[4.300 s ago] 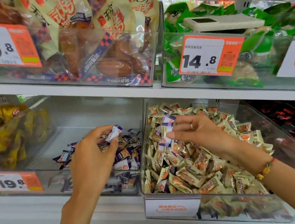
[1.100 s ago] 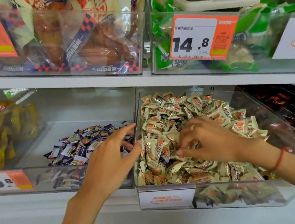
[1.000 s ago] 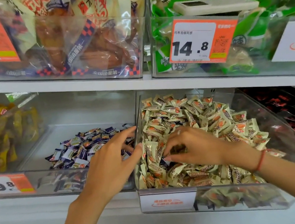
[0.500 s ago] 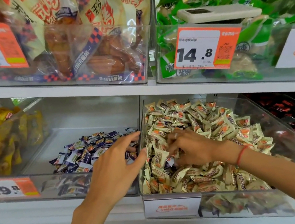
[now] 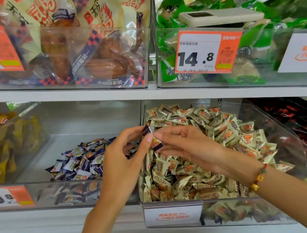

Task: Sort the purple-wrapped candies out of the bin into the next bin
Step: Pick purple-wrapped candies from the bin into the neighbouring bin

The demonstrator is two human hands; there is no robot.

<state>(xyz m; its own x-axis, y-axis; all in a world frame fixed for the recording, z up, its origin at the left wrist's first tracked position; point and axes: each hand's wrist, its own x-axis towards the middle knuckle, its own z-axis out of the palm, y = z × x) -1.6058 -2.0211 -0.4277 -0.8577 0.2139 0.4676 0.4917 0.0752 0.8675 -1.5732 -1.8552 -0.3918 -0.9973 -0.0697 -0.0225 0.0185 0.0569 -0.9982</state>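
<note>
Your right hand (image 5: 192, 146) and left hand (image 5: 123, 162) both pinch one purple-wrapped candy (image 5: 153, 139), upright between them; the purple bin (image 5: 59, 191) lies left, nearer your left hand.

The bin (image 5: 285, 131) heaped with candies (image 5: 223, 137) sits right of the next bin (image 5: 38, 188), both under a shelf (image 5: 84, 96).

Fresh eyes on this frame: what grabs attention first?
Centre frame, the left hand and right hand meet over the divider between two clear bins, both pinching a purple-wrapped candy. Under the right hand, the right bin is heaped with cream-and-orange candies; the left bin holds a small purple pile. Above, an orange 14.8 price tag stands out.
</note>
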